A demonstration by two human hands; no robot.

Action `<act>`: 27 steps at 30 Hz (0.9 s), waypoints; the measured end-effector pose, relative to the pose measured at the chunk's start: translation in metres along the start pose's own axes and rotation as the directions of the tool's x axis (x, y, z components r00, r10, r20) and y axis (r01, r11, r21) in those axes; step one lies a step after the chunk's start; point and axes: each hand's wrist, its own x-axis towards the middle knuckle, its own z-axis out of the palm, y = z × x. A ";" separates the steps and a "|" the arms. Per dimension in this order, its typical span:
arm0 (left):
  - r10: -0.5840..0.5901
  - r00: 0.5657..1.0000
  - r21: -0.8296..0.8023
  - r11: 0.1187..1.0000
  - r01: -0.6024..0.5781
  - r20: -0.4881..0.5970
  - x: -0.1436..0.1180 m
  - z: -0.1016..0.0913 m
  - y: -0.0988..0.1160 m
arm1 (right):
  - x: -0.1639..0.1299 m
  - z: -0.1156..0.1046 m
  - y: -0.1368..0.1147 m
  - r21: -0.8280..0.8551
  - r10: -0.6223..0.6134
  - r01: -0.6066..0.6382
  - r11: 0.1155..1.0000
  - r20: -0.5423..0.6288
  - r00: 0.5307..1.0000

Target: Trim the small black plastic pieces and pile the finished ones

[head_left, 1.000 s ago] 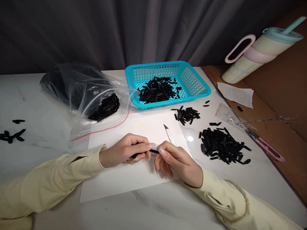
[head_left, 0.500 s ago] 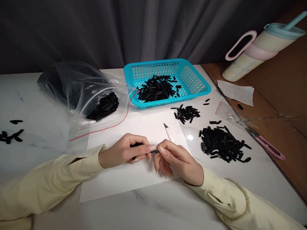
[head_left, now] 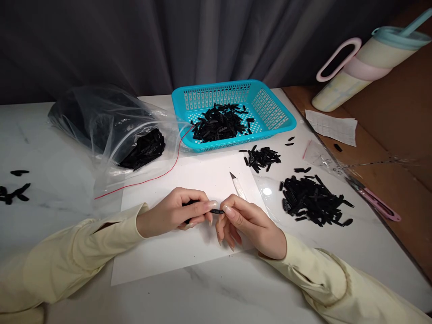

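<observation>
Both hands pinch one slim black plastic piece (head_left: 218,211) over white paper (head_left: 175,245): left hand (head_left: 175,213), right hand (head_left: 248,222). Turquoise basket (head_left: 270,105) part-filled; a big black pile (head_left: 312,200) waits on the table (head_left: 50,162).

Black piece (head_left: 218,211) mostly hidden inside left hand (head_left: 175,212); knife handle (head_left: 240,191) buried under right hand (head_left: 251,225); tumbler (head_left: 364,67) straw cut by edge; bag (head_left: 111,126) contents blurred.

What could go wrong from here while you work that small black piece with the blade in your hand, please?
The knife in the right hand has its bare tip close to the left hand, so a slip could nick the fingers. The black piece is pinched only at its ends and might flick away. A sleeve could also scatter the loose pile nearby.
</observation>
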 end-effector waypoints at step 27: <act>-0.017 1.000 0.097 0.995 0.017 -0.009 0.001 0.002 0.001 | -0.007 0.003 -0.004 -0.314 -0.117 0.081 0.946 -0.099 0.988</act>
